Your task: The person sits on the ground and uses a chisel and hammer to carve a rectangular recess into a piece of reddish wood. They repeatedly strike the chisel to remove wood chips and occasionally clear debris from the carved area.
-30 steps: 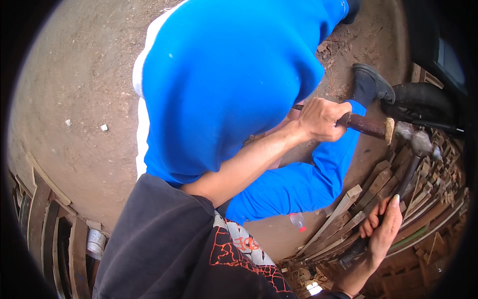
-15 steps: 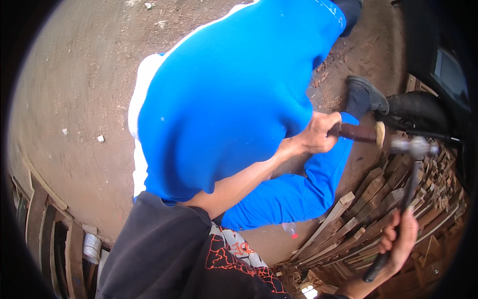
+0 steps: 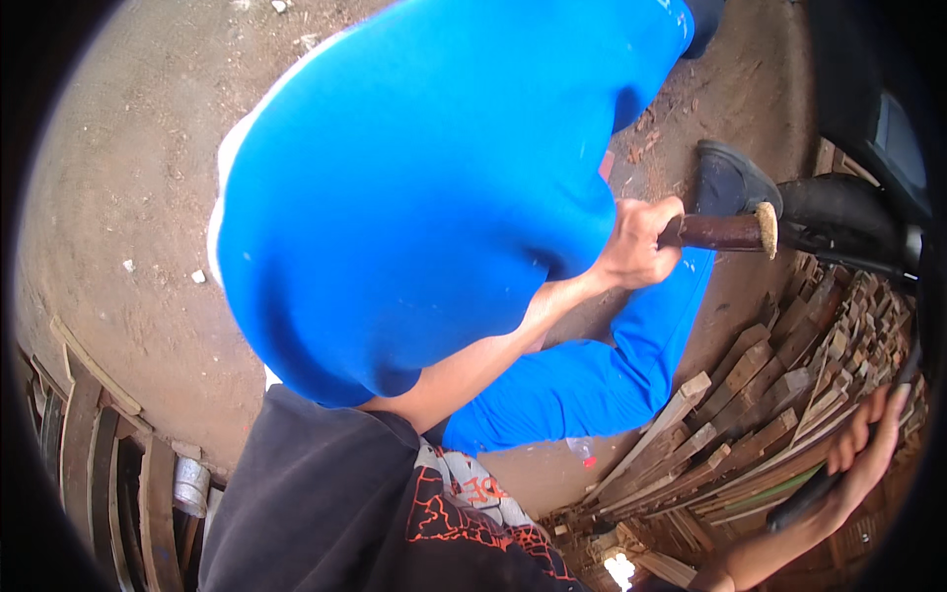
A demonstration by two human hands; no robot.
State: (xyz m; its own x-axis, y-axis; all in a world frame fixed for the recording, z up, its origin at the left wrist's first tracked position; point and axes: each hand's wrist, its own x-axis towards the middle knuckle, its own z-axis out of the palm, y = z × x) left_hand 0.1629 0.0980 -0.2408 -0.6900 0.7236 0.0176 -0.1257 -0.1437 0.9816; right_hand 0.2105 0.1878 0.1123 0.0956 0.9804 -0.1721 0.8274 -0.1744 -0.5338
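My left hand [image 3: 639, 243] is closed around a brown wooden handle [image 3: 722, 233] with a pale, frayed end that points right. Whatever tool lies past the fist on the other side is hidden. At the lower right my right hand [image 3: 868, 439] grips a hammer by its black handle [image 3: 801, 496]. The hammer is swung out to the right, and its metal head is at the dark rim, barely visible. Large blue cloth [image 3: 424, 197] covers the middle, partly above my left forearm. A blue trouser leg [image 3: 582, 390] with a dark shoe [image 3: 738, 180] lies bent beneath the left hand.
Stacked wooden strips and offcuts [image 3: 760, 395] fill the lower right. A black curved object [image 3: 843, 217] stands at the right edge. More boards [image 3: 84, 464] and a metal can [image 3: 190, 486] are at lower left. A clear bottle with a red cap [image 3: 584, 452] lies on the dirt floor [image 3: 148, 197].
The hammer has swung away from the frayed handle end, outward to the right, with my right hand. My left hand keeps its hold. The blue cloth has shifted slightly left in view.
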